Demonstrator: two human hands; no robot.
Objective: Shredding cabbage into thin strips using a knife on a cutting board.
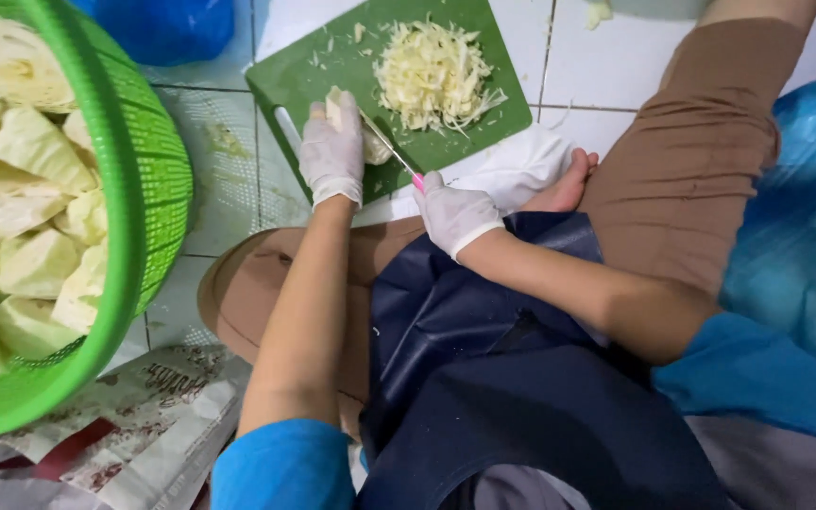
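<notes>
Gloved left hand [331,151] presses a cabbage chunk [356,127] on the green cutting board [285,71], gloved right hand [455,215] fist-tight on a pink-handled knife [391,149] slicing it beside shredded cabbage [434,74].

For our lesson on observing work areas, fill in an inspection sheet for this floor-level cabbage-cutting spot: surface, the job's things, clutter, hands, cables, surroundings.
Surface: white tiled floor, with a green cutting board lying on it.
Job's things: cabbage piece on the board; pile of shredded cabbage beside it; knife with a pink handle.
Clutter: stray shreds on the board; newspaper on the floor.
Hands: both in white gloves; left hand presses the cabbage piece, right hand grips the knife.
Cables: nothing seen.
Surroundings: green basket of cabbage chunks at the left; blue plastic bag at the right; the person sits cross-legged in a dark apron.
</notes>
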